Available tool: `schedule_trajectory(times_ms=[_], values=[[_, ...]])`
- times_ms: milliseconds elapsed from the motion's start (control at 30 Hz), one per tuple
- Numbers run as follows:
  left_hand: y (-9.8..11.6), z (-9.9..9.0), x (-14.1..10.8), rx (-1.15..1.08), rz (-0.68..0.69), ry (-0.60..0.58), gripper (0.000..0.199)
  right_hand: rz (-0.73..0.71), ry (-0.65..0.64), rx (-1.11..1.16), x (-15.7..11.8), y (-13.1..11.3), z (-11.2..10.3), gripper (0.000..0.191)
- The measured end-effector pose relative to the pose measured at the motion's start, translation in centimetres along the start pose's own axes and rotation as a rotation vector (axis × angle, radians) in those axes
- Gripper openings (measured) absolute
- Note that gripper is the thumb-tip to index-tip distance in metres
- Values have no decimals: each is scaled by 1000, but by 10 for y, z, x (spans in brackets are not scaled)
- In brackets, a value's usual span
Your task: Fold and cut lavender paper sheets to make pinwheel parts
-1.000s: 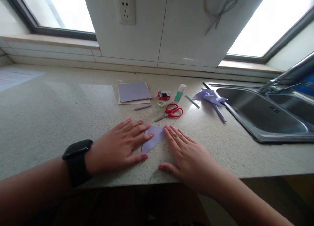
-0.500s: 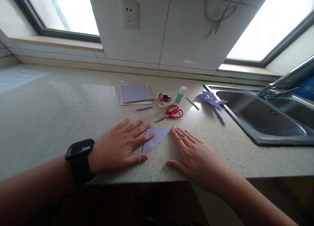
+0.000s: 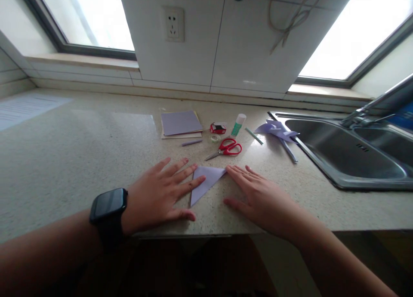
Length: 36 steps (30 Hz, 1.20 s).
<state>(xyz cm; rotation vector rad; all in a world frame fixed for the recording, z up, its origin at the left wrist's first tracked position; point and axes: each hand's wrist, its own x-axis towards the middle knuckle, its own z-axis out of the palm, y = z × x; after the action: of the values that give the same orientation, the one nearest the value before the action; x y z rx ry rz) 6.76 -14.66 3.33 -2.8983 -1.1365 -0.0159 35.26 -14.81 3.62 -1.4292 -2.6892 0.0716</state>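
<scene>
A purple sheet of paper (image 3: pixel 208 180), folded into a triangle, lies flat on the counter near its front edge. My left hand (image 3: pixel 164 191) is spread open, its fingertips resting on the left part of the paper. At the triangle's right corner, the fingertips of my right hand (image 3: pixel 254 191) touch the paper; that hand lies flat with the thumb apart. Just beyond the paper, a pair of scissors (image 3: pixel 227 148) with red handles points toward the left. My left wrist carries a black watch (image 3: pixel 109 203).
Behind the scissors are a stack of purple paper (image 3: pixel 181 123), a purple paper roll (image 3: pixel 192 142), a tape ring (image 3: pixel 214 138), a red box (image 3: pixel 217 128), a glue stick (image 3: pixel 238 124) and a green strip (image 3: pixel 254 136). A purple paper pinwheel (image 3: pixel 278 131) lies by the sink (image 3: pixel 335 186).
My left thumb has moved off the paper's lower corner toward the counter edge. The right hand keeps its place at the right corner. The camera view has shifted slightly.
</scene>
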Motion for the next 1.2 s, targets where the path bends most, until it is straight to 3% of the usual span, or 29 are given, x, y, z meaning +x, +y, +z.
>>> schedule_trajectory(times_ms=[133, 200, 267, 467, 600, 733, 867, 1067, 1200], values=[[-3, 4, 3, -36, 68, 64, 89, -62, 90, 3, 8, -6, 3, 67], [-3, 3, 4, -64, 105, 82, 90, -186, 18, 30, 12, -12, 6, 75], [-2, 1, 3, -90, 132, 67, 88, -223, -35, 60, 14, -17, 9, 82], [3, -9, -6, -158, 180, -27, 106, -192, -51, 111, 14, -19, 7, 84], [10, -20, -11, -172, 168, -194, 118, -184, -67, 83, 14, -19, 4, 84], [19, -30, -19, -170, 157, -306, 116, -182, -80, 68, 15, -20, 4, 86], [34, -42, -26, -188, 140, -217, 102, -193, -55, 59, 14, -19, 4, 83], [45, -46, -7, -286, 10, -30, 28, -130, 53, 167, 21, -16, 7, 50], [29, -27, 7, -275, -117, 76, 23, -5, 144, 171, 27, -17, 14, 46]])
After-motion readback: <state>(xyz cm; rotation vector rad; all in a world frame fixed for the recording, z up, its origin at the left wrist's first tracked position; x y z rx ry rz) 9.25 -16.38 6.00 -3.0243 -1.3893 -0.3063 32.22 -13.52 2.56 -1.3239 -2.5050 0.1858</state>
